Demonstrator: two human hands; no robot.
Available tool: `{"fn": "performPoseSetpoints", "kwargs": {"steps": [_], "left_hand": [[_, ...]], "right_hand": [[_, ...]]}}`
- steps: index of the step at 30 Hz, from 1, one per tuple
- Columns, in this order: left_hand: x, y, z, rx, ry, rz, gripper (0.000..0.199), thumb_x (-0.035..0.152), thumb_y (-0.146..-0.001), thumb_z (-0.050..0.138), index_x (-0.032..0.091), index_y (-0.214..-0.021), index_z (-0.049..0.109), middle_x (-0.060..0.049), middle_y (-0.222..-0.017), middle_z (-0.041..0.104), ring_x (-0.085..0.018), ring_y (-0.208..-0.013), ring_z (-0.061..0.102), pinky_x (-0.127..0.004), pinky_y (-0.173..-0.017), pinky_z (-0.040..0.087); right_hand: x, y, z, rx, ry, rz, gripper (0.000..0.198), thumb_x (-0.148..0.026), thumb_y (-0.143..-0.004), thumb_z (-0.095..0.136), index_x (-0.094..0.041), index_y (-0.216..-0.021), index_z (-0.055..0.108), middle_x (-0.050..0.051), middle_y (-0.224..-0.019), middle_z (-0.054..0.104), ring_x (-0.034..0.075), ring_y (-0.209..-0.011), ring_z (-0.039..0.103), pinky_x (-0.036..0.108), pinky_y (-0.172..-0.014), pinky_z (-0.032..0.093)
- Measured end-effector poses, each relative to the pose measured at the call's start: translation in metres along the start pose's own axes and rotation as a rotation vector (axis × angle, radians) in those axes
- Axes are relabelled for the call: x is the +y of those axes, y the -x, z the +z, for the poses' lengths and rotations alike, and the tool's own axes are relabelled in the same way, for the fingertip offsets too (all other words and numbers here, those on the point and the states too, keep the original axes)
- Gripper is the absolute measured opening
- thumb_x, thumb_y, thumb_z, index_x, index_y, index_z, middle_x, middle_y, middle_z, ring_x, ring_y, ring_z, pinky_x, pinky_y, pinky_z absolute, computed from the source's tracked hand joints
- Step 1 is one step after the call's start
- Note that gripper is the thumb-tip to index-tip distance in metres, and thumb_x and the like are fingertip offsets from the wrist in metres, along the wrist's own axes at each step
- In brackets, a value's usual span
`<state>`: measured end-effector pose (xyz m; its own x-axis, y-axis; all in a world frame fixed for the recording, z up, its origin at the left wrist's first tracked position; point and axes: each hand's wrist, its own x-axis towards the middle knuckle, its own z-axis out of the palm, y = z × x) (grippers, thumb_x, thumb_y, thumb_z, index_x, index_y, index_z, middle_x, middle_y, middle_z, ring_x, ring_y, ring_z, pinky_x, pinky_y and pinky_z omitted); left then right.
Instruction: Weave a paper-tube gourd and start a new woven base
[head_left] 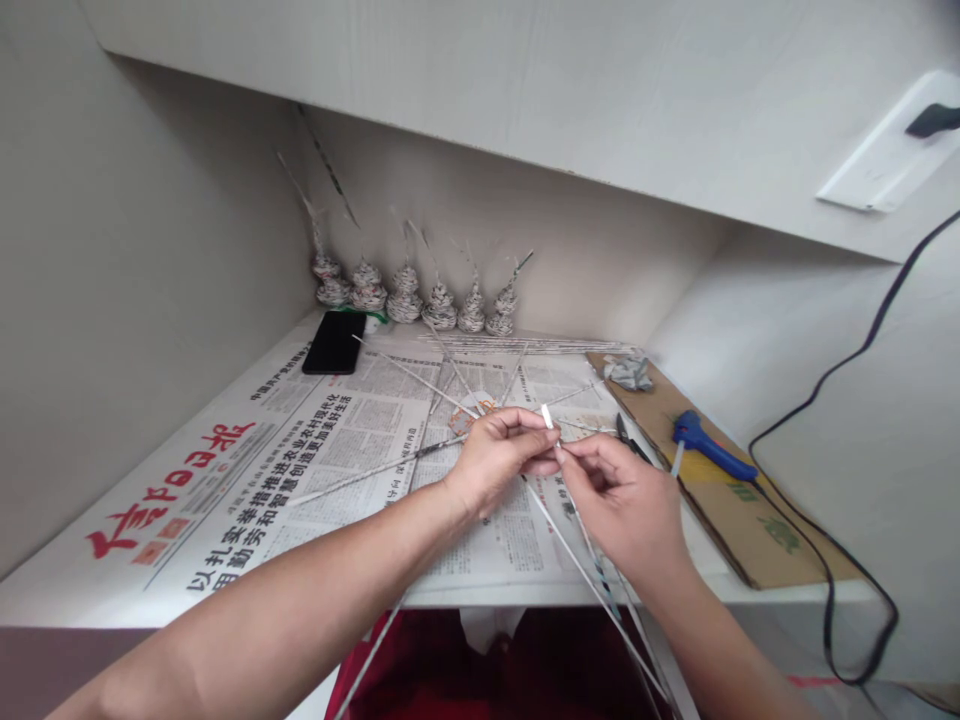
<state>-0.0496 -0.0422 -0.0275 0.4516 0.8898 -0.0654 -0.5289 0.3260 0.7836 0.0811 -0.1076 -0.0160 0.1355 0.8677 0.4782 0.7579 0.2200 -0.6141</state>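
Observation:
Close together over the newspaper, both of my hands have their fingers closed. My left hand (495,458) pinches a thin rolled-paper tube, and its flat white end (547,414) pokes up above the thumb. My right hand (626,505) pinches the same tube just below, thumb and fingertips nearly touching the left ones. Other thin paper tubes (405,372) fan out from under the hands across the table and over its front edge. A patch with orange print (480,410) shows behind the left hand; the point where the tubes meet is mostly hidden.
Newspaper (300,430) covers the white table. Several woven paper gourds (406,296) stand along the back wall, near a black phone (334,342) and loose paper tubes (517,346). At right, a blue glue gun (712,448) with a black cord (829,375) lies on cardboard (772,540), near crumpled paper (628,372).

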Motion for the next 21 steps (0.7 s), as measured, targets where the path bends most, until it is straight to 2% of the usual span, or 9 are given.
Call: {"fn": "performPoseSetpoints", "kwargs": {"steps": [8, 21], "left_hand": [[0.0006, -0.0001, 0.0004, -0.005, -0.014, -0.007, 0.039, 0.03, -0.052, 0.088, 0.009, -0.073, 0.063, -0.001, -0.065, 0.063, -0.01, -0.058, 0.062, -0.022, -0.057, 0.056], [-0.0014, -0.0004, -0.0009, -0.009, -0.009, -0.026, 0.025, 0.024, -0.06, 0.082, 0.008, -0.073, 0.068, -0.003, -0.067, 0.066, -0.01, -0.059, 0.064, -0.023, -0.061, 0.057]], "right_hand": [[-0.0002, 0.0019, -0.0019, -0.014, 0.022, -0.019, 0.008, -0.029, -0.084, 0.063, -0.023, -0.079, 0.063, -0.007, -0.059, 0.062, 0.008, -0.051, 0.057, 0.018, -0.052, 0.042], [-0.0029, 0.0002, -0.0088, -0.044, 0.148, -0.036, 0.012, -0.034, -0.086, 0.06, -0.024, -0.081, 0.065, -0.003, -0.065, 0.066, 0.012, -0.055, 0.059, 0.024, -0.057, 0.044]]}}
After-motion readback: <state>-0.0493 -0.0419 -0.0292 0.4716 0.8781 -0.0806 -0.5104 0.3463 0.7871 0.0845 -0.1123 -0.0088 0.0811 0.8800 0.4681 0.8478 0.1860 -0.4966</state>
